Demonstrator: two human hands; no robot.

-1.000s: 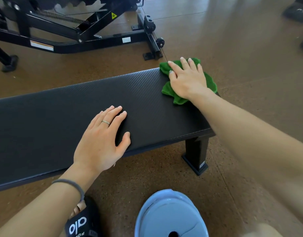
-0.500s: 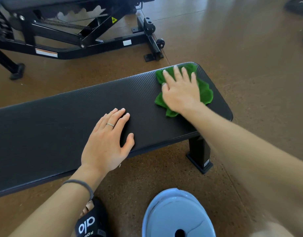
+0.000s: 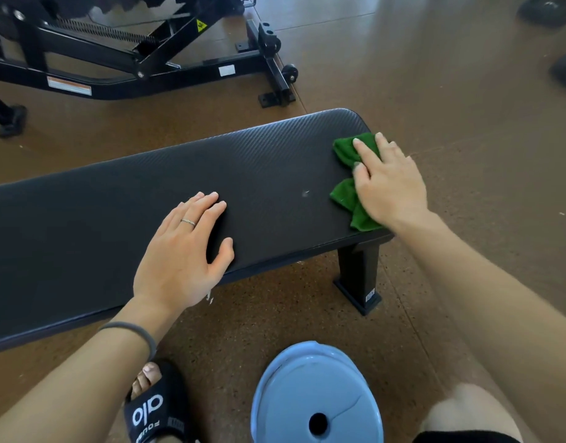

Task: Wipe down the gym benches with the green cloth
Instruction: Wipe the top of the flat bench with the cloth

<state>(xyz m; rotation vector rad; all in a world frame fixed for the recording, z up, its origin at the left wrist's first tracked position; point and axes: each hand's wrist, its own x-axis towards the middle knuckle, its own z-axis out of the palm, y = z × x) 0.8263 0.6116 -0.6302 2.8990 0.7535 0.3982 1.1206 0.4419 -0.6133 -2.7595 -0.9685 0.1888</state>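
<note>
While the near bench (image 3: 115, 219) stretches away to the left with no cloth anywhere on that long part, the person's left hand (image 3: 182, 251) lies flat on its padded top near the front edge, fingers spread and gripping nothing, seemingly just bracing. Further right, a small pale fleck (image 3: 305, 193) sits on the black textured pad, between the two hands, and it looks like something the wiping has yet to reach. At the right end of the bench, the right hand (image 3: 388, 183) presses palm-down on the green cloth (image 3: 345, 195), fingers extended over it rather than curled around it, so the cloth is pinned to the pad, not pinched. The cloth is bunched and crumpled, a deep green with a soft, towel-like nap, showing in folds on the left side of the hand and below it, close to the bench's rounded end. Judged from this, the wipe is at an early stage: only the right end is being worked, most of this top appears to remain, and the adjustable bench (image 3: 141, 59) standing behind on the floor shows no sign of attention.
</note>
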